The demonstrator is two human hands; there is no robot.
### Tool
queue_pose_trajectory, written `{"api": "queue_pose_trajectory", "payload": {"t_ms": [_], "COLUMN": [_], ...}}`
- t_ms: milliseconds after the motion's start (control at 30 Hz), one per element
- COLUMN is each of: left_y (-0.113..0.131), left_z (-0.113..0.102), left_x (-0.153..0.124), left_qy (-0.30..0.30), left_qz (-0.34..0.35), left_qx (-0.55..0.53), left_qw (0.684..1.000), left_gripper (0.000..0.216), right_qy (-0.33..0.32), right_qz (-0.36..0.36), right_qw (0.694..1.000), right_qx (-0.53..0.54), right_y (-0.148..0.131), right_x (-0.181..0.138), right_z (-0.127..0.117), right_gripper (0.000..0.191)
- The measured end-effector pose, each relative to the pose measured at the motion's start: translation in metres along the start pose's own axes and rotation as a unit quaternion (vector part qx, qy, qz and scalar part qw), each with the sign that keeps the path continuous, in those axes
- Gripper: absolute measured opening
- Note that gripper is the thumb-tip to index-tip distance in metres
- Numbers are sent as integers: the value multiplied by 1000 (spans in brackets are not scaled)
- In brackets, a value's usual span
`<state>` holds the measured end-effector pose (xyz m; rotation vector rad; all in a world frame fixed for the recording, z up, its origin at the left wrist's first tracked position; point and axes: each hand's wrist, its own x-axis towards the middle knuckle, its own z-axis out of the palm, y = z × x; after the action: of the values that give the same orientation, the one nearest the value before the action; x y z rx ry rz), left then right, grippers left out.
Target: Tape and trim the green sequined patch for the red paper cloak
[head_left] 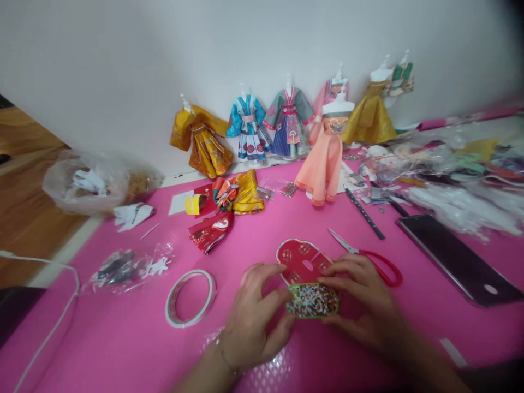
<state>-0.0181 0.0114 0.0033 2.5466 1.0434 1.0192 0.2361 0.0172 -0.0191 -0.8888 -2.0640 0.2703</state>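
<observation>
Between my two hands is a small green-rimmed oval piece (314, 301), covered in multicoloured specks; I cannot tell whether it is cloth or a shallow case of beads. My left hand (262, 311) grips its left end with thumb and fingers. At its right end, my right hand (362, 300) holds it the same way. Just behind lies a red patterned fabric piece (295, 259) with pale trim and a cut-out near its middle. Fingertips of both hands reach the red piece's edges. Red-handled scissors (360, 252) rest beyond my right hand.
A tape roll (171, 300) lies left of my hands. Doll forms in small dresses (250, 128) stand along the wall. A black phone (462, 259) and plastic bags (454, 202) are at the right. Folded doll clothes (249, 192) and a bag of small parts (118, 267) lie leftward.
</observation>
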Motion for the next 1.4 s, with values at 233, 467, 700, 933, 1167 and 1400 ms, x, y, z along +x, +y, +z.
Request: {"api": "queue_pose_trajectory", "payload": {"t_ms": [233,467,700,933,1167,1400], "left_y": [-1,-1,-1,-2,-2,-1], "left_z": [3,2,2,3,2,2], "left_x": [-2,-1,0,0,-2,0], "left_qy": [9,1,-3,-12,3,6], "left_qz": [3,28,24,23,19,38], "left_qx": [-9,-17,-19,-22,-27,-23], "left_qw": [1000,999,1000,999,999,999], "left_gripper": [25,21,23,23,26,22], "right_qy": [1,-2,1,-4,0,1], "right_qz": [2,-2,1,1,-2,-8], "right_qw": [1000,1000,1000,1000,1000,1000], "right_qx": [0,1,2,0,2,-5], "right_y": [1,0,-1,1,0,1], "right_x": [0,1,1,0,1,1], "right_z": [0,0,0,1,1,0], "right_gripper": [41,41,42,42,42,42]}}
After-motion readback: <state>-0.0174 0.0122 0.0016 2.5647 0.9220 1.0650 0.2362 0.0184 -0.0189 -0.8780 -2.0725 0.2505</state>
